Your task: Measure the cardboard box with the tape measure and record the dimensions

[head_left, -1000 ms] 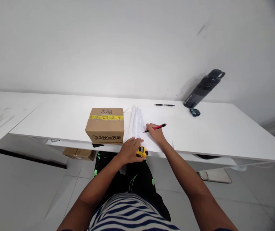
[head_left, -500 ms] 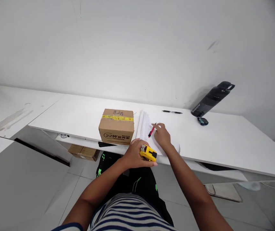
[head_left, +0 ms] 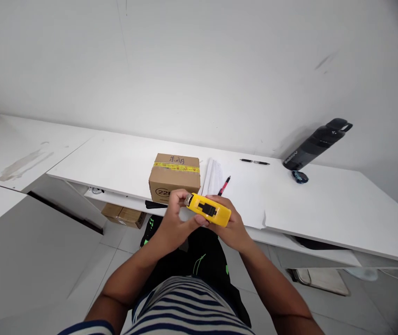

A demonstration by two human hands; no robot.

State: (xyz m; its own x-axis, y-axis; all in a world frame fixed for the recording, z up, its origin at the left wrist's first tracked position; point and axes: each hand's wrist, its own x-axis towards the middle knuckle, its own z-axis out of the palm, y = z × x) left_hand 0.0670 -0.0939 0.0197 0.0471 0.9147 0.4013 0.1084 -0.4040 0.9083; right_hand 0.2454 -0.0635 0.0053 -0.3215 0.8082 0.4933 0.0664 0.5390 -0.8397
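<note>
A yellow tape measure (head_left: 222, 214) with a black slide button is held between both hands, in front of the desk's edge. My left hand (head_left: 174, 225) is closed on its left end, with fingers by the metal tip and the thumb below the case. My right hand (head_left: 233, 228) grips the case from the right. Just beyond them, a taped cardboard box (head_left: 174, 176) with writing on top sits on the desk. Right of the box lies an open paper pad (head_left: 246, 200), and a red and black pen (head_left: 224, 185) rests on it.
The white desk (head_left: 310, 209) runs along the wall. A black pen (head_left: 255, 162), a dark bottle (head_left: 315, 145) leaning against the wall and a small dark blue object (head_left: 300, 177) are on it. Below, a shelf (head_left: 115, 199) and more cardboard boxes (head_left: 122, 215) show.
My right hand has let go of the red pen on the paper and moved back to the tape measure. The tape measure is now turned and held in both hands.
</note>
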